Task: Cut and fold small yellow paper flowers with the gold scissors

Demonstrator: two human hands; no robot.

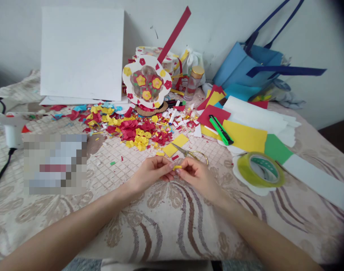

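Observation:
A small yellow paper piece (177, 166) is pinched between the fingertips of my left hand (155, 169) and my right hand (196, 174), just above the tablecloth. Both hands are closed, and their fingers cover part of the paper. Right behind them lie gold-handled scissors (185, 151), with their blades over a yellow paper sheet (176, 146). Cut red paper flowers (129, 130) and yellow paper flowers (140, 139) are heaped further back on the left. Behind that heap stands a flower-shaped white paper lantern (147, 82) decorated with red and yellow blossoms.
A roll of clear tape (260, 169), a green box cutter (221, 130) and coloured paper sheets lie at right. A glue gun (12, 130) stands at far left. A lidded glass jar (193, 83), white board (81, 52) and blue bag (245, 67) are at the back.

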